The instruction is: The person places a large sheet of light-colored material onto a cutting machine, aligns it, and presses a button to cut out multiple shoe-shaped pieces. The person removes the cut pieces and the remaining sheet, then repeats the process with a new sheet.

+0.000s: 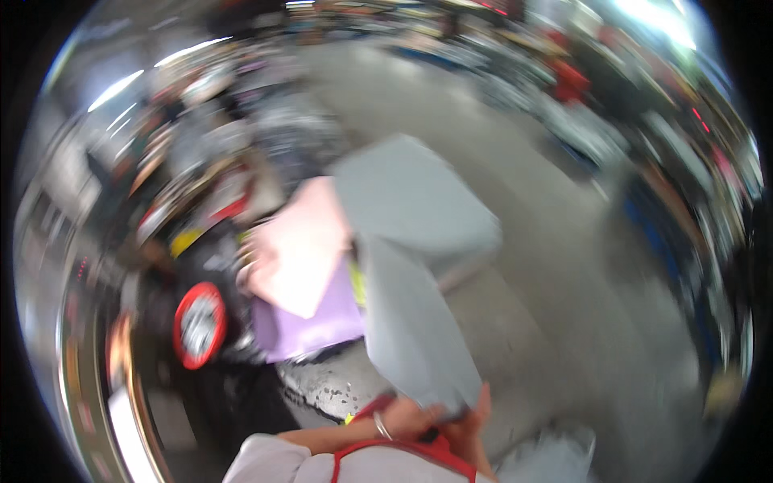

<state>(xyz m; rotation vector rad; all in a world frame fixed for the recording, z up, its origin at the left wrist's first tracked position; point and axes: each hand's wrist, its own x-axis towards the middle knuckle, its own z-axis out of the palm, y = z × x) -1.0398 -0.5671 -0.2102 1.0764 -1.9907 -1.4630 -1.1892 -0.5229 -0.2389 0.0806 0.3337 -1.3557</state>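
Note:
My left hand point(409, 419), with a silver bangle on its wrist, is closed at the lower end of a long grey sheet point(419, 330). My right hand point(470, 417) meets the same end from the other side, its fingers partly hidden and smeared. The sheet rises away from me and narrows toward my hands; its material I cannot make out. Beyond it lies a broader grey piece point(415, 193), which it touches or overlaps. Left of these, a pink sheet point(302, 249) lies partly over a purple one point(318, 330).
A red-rimmed round container point(200, 325) stands at the left by dark material. Dark plastic-looking bundles point(294, 129) and mixed piles line the far left. Grey floor point(555, 266) stretches ahead and right, with heaped goods along the right side. A pale plastic bag point(551, 455) lies near my right arm.

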